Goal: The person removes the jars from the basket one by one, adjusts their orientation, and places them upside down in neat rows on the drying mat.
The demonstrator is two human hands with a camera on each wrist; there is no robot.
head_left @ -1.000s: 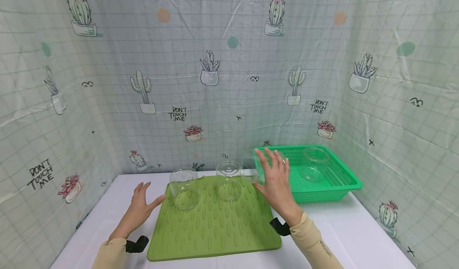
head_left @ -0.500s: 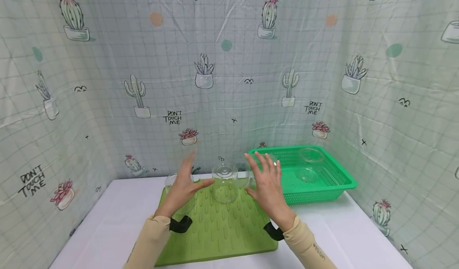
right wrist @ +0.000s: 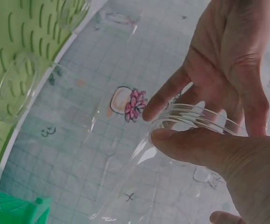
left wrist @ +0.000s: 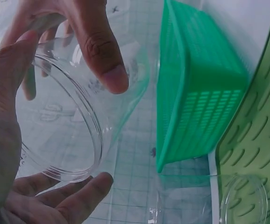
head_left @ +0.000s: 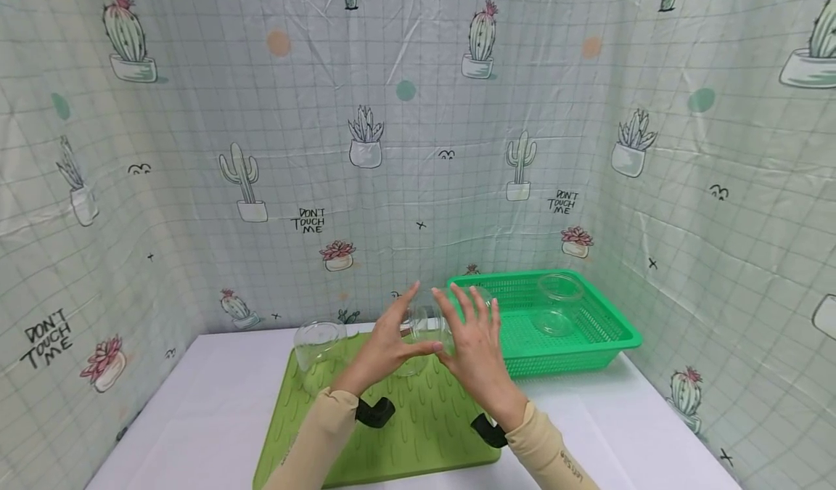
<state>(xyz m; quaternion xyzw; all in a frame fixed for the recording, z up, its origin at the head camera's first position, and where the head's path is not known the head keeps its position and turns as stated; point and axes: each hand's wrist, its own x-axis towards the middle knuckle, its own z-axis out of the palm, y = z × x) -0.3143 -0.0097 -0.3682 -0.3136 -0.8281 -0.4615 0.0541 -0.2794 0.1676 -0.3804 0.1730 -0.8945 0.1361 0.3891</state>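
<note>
A clear jar with a ridged rim (left wrist: 121,116) lies sideways in the air, its mouth facing left. My right hand (head_left: 480,356) grips it, the thumb on its side just behind the rim in the right wrist view. My left hand (head_left: 385,348) is at the mouth, fingers and thumb spread around the rim; whether it touches is hard to tell. Below is a green ridged mat (head_left: 418,439). One clear jar (head_left: 320,352) stands at its back left. Another jar (head_left: 410,366) stands near the middle, mostly hidden behind my left hand.
A green perforated plastic basket (head_left: 522,365) stands at the back right, partly behind my right hand. One clear jar (head_left: 559,305) is inside it. The white table (head_left: 170,417) meets a cactus-print curtain (head_left: 366,207) at the back and sides.
My left hand has moved right, from beside the mat's left edge to the mouth of the held jar. The right hand keeps its grip. The head view has shifted slightly.
</note>
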